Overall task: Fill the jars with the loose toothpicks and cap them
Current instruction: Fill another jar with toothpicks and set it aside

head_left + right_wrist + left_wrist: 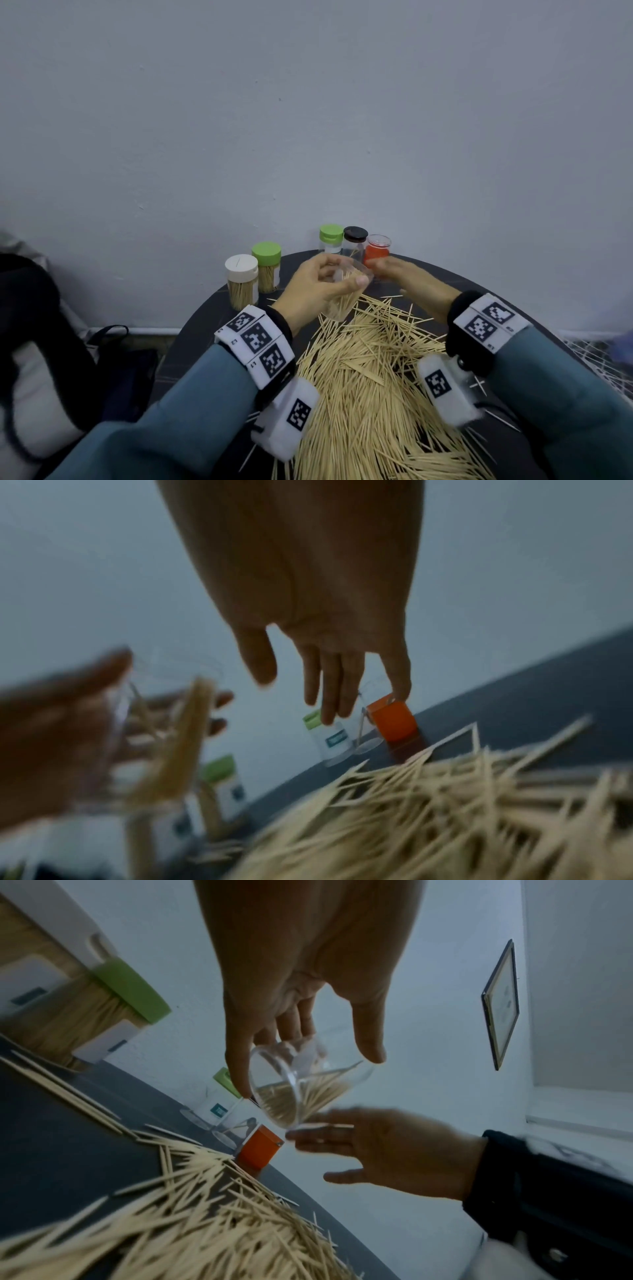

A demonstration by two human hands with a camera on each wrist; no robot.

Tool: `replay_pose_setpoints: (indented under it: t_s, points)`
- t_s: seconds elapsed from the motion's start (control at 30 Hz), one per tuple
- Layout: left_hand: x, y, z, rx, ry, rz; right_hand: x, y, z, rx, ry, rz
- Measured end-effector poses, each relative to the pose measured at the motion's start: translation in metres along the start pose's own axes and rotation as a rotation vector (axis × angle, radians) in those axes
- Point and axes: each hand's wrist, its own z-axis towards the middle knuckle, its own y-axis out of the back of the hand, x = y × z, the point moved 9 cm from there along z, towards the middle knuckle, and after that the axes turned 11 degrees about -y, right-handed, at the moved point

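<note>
My left hand (pixel 343 273) grips a clear open jar (pixel 342 298), tilted and partly filled with toothpicks, above the far end of the loose toothpick pile (pixel 376 383). The left wrist view shows the thumb and fingers of that left hand (pixel 308 1069) wrapped round the jar (pixel 294 1096). My right hand (pixel 385 267) stretches forward with straight fingers at the orange cap (pixel 376 251). In the blurred right wrist view the right hand (pixel 301 693) has its little finger at the top of the orange cap (pixel 392 721); whether it touches is unclear.
Two full capped jars, white-capped (pixel 241 281) and green-capped (pixel 267 263), stand at the back left of the dark round table (pixel 205 329). A green-capped jar (pixel 330 238) and a black-capped jar (pixel 355 238) stand by the wall. A dark bag (pixel 41 342) lies left of the table.
</note>
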Motion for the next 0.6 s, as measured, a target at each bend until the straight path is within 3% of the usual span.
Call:
replay_pose_setpoints:
  t_s: [0.1, 0.17, 0.3, 0.6]
  points:
    - [0.001, 0.01, 0.005, -0.031, 0.007, 0.006, -0.015, -0.006, 0.026, -0.012, -0.098, -0.539]
    - [0.001, 0.013, 0.007, -0.041, 0.012, 0.009, -0.024, -0.015, 0.035, 0.031, -0.161, -0.714]
    - [0.006, 0.013, 0.011, -0.033, 0.031, 0.021, -0.035, -0.03, 0.043, 0.126, -0.209, -0.803]
    - [0.007, 0.013, 0.013, -0.043, 0.035, 0.018, -0.032, -0.04, 0.029, 0.105, -0.012, -1.014]
